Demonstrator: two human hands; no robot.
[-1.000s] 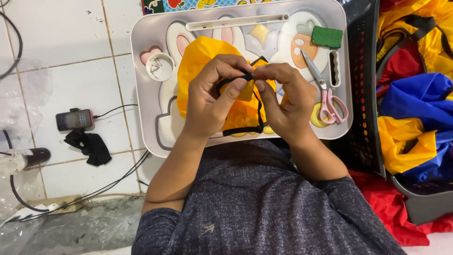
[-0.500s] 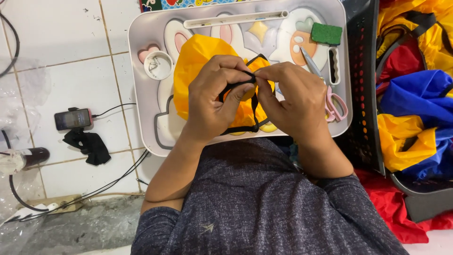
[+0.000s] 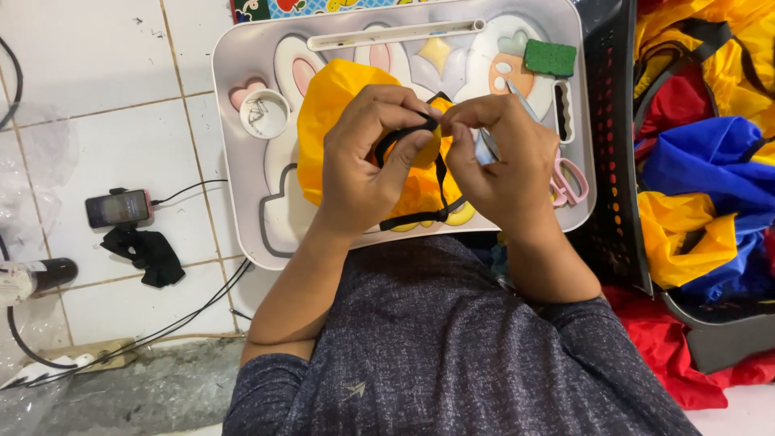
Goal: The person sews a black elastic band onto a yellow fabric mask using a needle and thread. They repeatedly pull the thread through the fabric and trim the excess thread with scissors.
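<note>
The left hand (image 3: 363, 165) and the right hand (image 3: 500, 157) meet in the middle of the frame, fingertips almost touching. Both are curled tight and pinch the same black strap (image 3: 412, 182). The left thumb and fingers squeeze the strap near its top bend. The right fingertips press together on the strap just beside them. Whether a needle or thread sits between the fingers is too small to tell.

From the pinch, the strap runs down toward the bottom of the frame, then turns and lies across under both hands like a loop. Its long part goes up and down. Both hands are equally close to it, one on each side.

The strap lies on a yellow cloth (image 3: 335, 113), bunched up under the hands. The cloth shows most at the upper left of the hands.

The cloth rests on a grey tray (image 3: 242, 202) with bunny shapes. On the tray, a small white cup (image 3: 264, 114) sits left of the cloth. A green sponge (image 3: 550, 58) is at the upper right, and pink scissors (image 3: 565, 179) poke out beside the right hand.

At the right edge, a dark basket (image 3: 617, 161) holds blue, yellow and red cloth. At the left, a phone (image 3: 119, 209) lies on the white floor tiles
</note>
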